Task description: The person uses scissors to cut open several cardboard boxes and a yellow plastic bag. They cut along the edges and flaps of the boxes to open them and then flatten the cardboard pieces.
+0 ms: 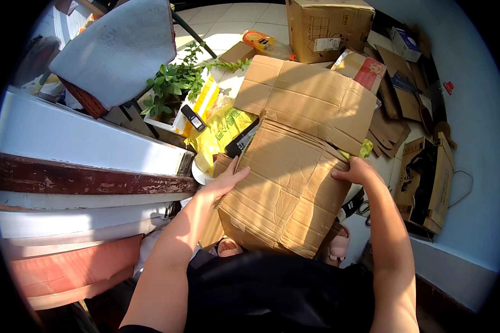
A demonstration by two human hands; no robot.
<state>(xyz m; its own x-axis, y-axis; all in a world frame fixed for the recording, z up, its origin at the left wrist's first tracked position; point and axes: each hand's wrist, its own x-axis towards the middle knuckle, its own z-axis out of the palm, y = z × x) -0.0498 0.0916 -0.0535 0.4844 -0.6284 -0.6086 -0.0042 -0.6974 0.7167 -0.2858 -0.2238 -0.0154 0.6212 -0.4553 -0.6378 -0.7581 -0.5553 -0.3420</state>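
Note:
A large, creased brown cardboard box (283, 188), seemingly folded flat, lies tilted in front of my body. Its wide flap (305, 97) spreads out at the far end. My left hand (230, 178) grips the left edge, thumb on top and the other fingers partly hidden at the side. On the opposite edge, my right hand (360, 171) is closed with its thumb pressed on the cardboard and its fingertips out of sight. A bit of yellow-green material (365, 149) shows beyond my right hand. Left of the cardboard lies a yellow plastic bag (223, 130).
A leafy plant (175, 83) stands in a white planter, with a black handset-like device (193, 118) at its edge. Beyond is an upright carton (330, 30). Flattened cardboard (386, 130) and an open box (425, 180) line the right wall. A cloth-covered chair (114, 53) is far left.

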